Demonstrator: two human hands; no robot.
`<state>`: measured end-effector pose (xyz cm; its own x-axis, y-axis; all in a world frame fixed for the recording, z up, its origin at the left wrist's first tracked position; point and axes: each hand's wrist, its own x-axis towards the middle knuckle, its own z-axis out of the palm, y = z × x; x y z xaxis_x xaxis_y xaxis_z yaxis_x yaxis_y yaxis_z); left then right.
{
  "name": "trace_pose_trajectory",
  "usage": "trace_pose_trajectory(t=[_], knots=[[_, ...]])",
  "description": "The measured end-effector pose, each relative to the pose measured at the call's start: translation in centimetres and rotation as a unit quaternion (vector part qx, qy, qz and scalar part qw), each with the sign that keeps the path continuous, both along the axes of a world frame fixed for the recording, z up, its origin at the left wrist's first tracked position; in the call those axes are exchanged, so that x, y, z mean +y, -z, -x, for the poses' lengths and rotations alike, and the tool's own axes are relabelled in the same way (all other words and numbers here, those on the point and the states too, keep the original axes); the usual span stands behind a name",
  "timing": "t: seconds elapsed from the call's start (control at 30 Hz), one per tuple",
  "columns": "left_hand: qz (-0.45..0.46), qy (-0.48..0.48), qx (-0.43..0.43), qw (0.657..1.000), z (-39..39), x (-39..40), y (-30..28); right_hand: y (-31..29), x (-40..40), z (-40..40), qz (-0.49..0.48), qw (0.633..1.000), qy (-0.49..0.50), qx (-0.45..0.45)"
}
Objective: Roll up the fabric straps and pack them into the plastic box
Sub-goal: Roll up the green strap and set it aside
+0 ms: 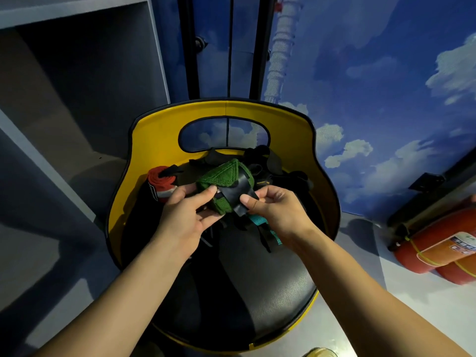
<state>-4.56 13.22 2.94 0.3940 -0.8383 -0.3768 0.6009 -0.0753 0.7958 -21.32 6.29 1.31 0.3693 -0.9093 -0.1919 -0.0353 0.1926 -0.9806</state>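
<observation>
Before a cloud-painted blue wall (360, 86), above the black seat of a yellow chair (296, 140), the left hand (185, 215) grips a rolled green strap (219, 179) while the right hand (273, 210) pinches its black tab (238, 194), a red rolled strap (161, 182) lying at the seat's left.

1. Green strap (222, 177): knitted fabric, partly rolled, with a black tab across its front; held above the seat.
2. Red strap (162, 185): rolled, laid at the seat's left rear.
3. Teal strap (260, 221): loose, laid among black straps (265, 158) on the seat.
</observation>
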Motion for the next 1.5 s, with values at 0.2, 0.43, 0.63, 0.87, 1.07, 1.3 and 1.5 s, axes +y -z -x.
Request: trace_pose_trajectory(t=[0.2,0.43,0.63,0.87,1.07,1.3,1.5], knots=[[-0.021,0.064,0.113,0.991,-0.1,0.9,-0.5,-0.4,0.3,0.2,0.025,1.0,0.008,-0.011],[-0.051,0.148,0.143,0.977,0.4,1.5,-0.9,-1.0,1.3,-0.3,-0.024,0.986,-0.08,-0.143],[-0.035,0.221,-0.004,0.975,-0.4,1.5,-1.0,-1.6,1.3,-0.2,-0.051,0.986,-0.032,-0.158],[0.023,0.157,-0.139,0.977,1.0,1.0,-0.1,-1.1,2.0,-0.2,-0.041,0.991,-0.047,-0.116],[0.038,0.137,-0.194,0.971,0.6,1.0,0.9,-1.6,1.9,0.3,-0.02,0.993,-0.07,-0.093],[0.042,0.114,-0.116,0.986,1.5,0.9,2.0,-1.1,2.2,0.0,-0.032,0.996,-0.035,-0.076],[0.019,0.155,-0.132,0.979,1.0,1.3,4.3,1.0,1.8,1.6,-0.023,0.998,-0.046,-0.042]])
